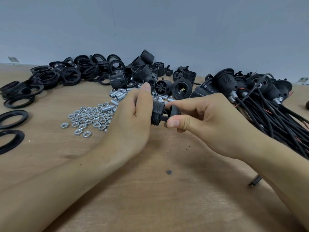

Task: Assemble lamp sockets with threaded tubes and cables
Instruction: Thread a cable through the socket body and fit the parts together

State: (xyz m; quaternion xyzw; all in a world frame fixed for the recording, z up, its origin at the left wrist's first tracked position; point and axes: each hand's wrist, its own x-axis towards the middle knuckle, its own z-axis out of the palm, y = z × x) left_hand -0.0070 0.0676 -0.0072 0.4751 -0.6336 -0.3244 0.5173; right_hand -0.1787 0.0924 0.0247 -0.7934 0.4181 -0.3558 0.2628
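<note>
My left hand [133, 114] grips a black threaded socket shell [158, 113] held on its side above the wooden table [150, 190]. Right beside it, my right hand [205, 121] pinches a black socket cap [173, 111] between thumb and fingers, close against the shell's open end. A short dark piece [163, 120] runs between the two parts; what it is I cannot tell. Behind the hands lie several short metal threaded tubes [117, 95] and a spread of metal hex nuts [88, 118].
Black rings [70, 74] are heaped at the back left, with a few loose ones [13, 116] at the left edge. Loose socket shells [142, 66] stand at the back middle. Finished sockets with black cables [260, 101] pile up on the right. A cable end [255, 180] lies near my right forearm.
</note>
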